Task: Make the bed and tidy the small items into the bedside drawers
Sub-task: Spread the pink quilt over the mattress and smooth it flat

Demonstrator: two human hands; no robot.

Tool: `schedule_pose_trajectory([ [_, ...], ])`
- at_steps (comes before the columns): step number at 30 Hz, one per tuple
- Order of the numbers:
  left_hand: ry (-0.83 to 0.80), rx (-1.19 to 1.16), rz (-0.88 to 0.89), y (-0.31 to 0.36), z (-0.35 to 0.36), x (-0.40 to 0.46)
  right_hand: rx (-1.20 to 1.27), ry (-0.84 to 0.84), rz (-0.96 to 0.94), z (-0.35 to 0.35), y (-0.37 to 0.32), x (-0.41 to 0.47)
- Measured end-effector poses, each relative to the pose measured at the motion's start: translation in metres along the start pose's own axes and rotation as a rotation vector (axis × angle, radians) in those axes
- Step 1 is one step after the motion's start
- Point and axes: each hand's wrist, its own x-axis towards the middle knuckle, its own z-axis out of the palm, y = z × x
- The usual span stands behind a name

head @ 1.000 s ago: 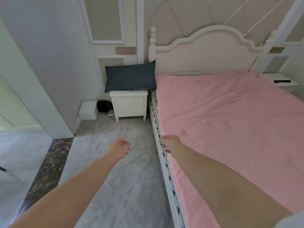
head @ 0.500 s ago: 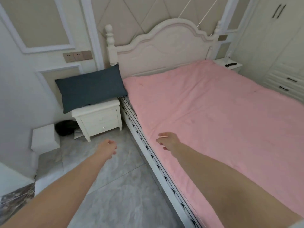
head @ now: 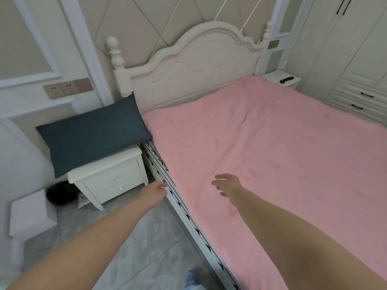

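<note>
Bed with a smooth pink fabric cover [head: 261,155] fills the right of the scene; cover lies flat with faint creases, reaching up to the cream carved wooden headboard [head: 194,65] at the far end; a patterned dark-and-white mattress edge [head: 167,181] shows along the bed's left side.

Right hand [head: 227,185] reaches out over the near-left part of the pink cover, fingers spread and slack, clasping nothing; whether the palm touches the fabric cannot be told. Left hand [head: 154,193] reaches toward the bed's left edge, fingers loosely curled, empty, its fingertips just beside the mattress edge; contact cannot be told. Both forearms bare, well apart.

Left of the bed, near the headboard: small white two-drawer bedside cabinet [head: 111,176], both drawers closed, each with a small shiny knob; a dark blue-grey rectangular pillow [head: 92,132] rests tilted on its top, leaning against the wall, one corner touching the pink cover.

On the grey marbled tile floor [head: 146,243] left of the cabinet: a round black object [head: 60,193], blurred; a white box [head: 31,212] nearer the left edge.

Far right of the bed: a second white bedside cabinet [head: 290,81] carrying a small black item [head: 287,79], too small to identify; cream wardrobe with dark handles [head: 351,59] beyond it.
</note>
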Motion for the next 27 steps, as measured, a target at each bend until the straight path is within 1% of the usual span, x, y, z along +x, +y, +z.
schedule_pose_trajectory([
  [6,0.080,-0.087,-0.068,0.024,-0.043,0.075,0.043,-0.012,-0.022,0.033,-0.071,0.080],
  [13,0.051,-0.093,-0.131,0.023,-0.092,0.153,-0.002,-0.078,0.019,0.107,-0.114,0.137],
  [16,0.026,-0.114,-0.132,0.021,-0.122,0.200,-0.014,-0.052,0.043,0.143,-0.130,0.168],
  [18,0.032,-0.191,-0.143,0.024,-0.141,0.228,-0.001,-0.018,0.047,0.163,-0.143,0.184],
  [21,0.010,-0.272,-0.165,0.030,-0.182,0.269,0.069,0.016,0.086,0.200,-0.172,0.208],
  [24,-0.016,-0.256,-0.169,0.031,-0.215,0.306,0.295,-0.020,0.166,0.232,-0.205,0.216],
  [25,-0.018,-0.258,-0.172,0.033,-0.224,0.315,0.325,-0.032,0.168,0.240,-0.213,0.220],
  [27,-0.026,-0.281,-0.182,0.036,-0.242,0.336,0.297,-0.049,0.167,0.255,-0.225,0.230],
])
